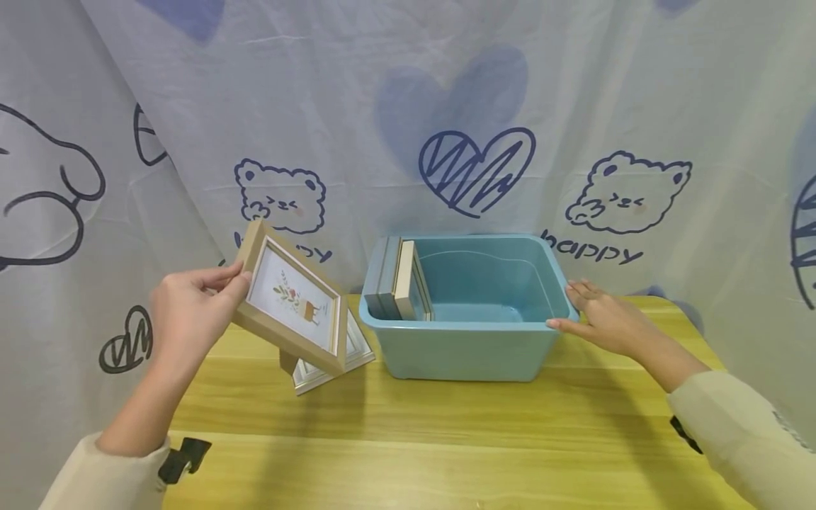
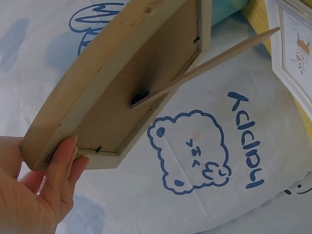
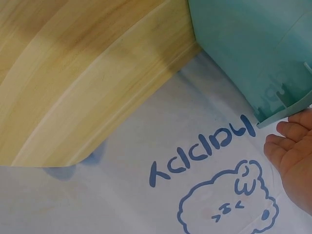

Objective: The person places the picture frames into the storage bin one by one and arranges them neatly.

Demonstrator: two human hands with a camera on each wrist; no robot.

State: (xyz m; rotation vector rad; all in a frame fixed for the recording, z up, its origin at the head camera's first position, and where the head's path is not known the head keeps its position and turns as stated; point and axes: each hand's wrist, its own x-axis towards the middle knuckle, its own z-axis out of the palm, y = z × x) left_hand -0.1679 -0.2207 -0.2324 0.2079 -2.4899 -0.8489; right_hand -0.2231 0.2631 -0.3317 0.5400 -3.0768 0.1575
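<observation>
One frame (image 1: pixel 295 301) tilts in the left hand's (image 1: pixel 191 301) pinching fingers, head view; a white frame (image 1: pixel 357 343) lies right of them. Other frames (image 1: pixel 384 283) stand in the bin (image 1: pixel 472 350); two remain outside. Left wrist: fingers grip the frame's corner. Right wrist: the right hand's (image 3: pixel 295 158) loose fingers touch the bin.

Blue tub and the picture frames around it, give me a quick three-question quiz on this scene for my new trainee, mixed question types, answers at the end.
1. Fill in the blank: in the left wrist view, a ____ juts out from the back of the tan frame.
2. Multiple choice: in the head view, where in the blue tub do the stored frames stand? A) left end B) middle C) right end
3. True or false: the left hand holds the tan frame while the right hand is at the tub's rim.

Key: 1. stand leg; 2. A; 3. true.
</observation>
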